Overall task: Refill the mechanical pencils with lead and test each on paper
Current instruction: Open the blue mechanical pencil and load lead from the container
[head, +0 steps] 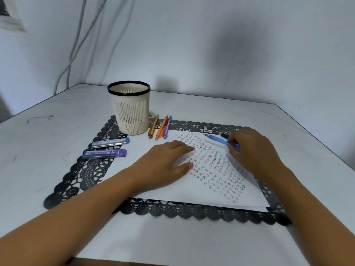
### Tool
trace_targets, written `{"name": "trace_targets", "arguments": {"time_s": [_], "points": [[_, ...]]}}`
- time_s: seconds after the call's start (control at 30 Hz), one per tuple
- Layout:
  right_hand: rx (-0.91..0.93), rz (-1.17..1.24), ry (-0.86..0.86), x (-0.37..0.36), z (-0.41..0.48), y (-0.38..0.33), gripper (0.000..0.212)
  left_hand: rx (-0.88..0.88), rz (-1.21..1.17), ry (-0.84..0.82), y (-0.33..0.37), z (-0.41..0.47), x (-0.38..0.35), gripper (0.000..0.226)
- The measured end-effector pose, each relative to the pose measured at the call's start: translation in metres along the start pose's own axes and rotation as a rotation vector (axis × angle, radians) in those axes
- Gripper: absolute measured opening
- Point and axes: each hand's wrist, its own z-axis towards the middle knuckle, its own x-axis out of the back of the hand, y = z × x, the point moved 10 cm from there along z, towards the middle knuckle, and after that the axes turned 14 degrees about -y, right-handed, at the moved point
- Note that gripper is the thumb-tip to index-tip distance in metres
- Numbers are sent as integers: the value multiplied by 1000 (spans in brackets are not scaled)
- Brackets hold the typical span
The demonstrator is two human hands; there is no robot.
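Left hand (pixel 169 162) flat, fingers straight, pressing paper (pixel 192 191). Right hand (pixel 251 148) grips blue pencil (pixel 217 140) at paper's far right corner. Three pencils (pixel 162 127) beside cup (pixel 130 110); two lead cases (pixel 110 143) left of paper.

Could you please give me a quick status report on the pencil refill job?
Left hand flat on the paper. Right hand grips the blue pencil at the paper's far edge. Lead cases lie at left, nothing blocking.
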Motion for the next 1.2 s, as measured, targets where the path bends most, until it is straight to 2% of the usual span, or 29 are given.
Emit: {"name": "trace_targets", "arguments": {"time_s": [0.2,0.43,0.67,0.87,1.07,1.2], "points": [[211,38,-119,-21,-6,-55,16,-29,17,182,0,-3,17,36],[274,90,-155,-29,-9,-72,14,-8,96,163,-1,0,12,21],[254,180,-179,-28,-10,-69,26,9,89,140,-3,1,20,25],[203,210,-156,-25,-9,-57,29,169,75,0,-32,-4,52,21],[169,212,-124,-26,-5,-49,26,479,204,27,-107,-45,71,25],[170,230,-111,-24,-5,-48,26,590,76,-21,-139,-63,64,32]]}}
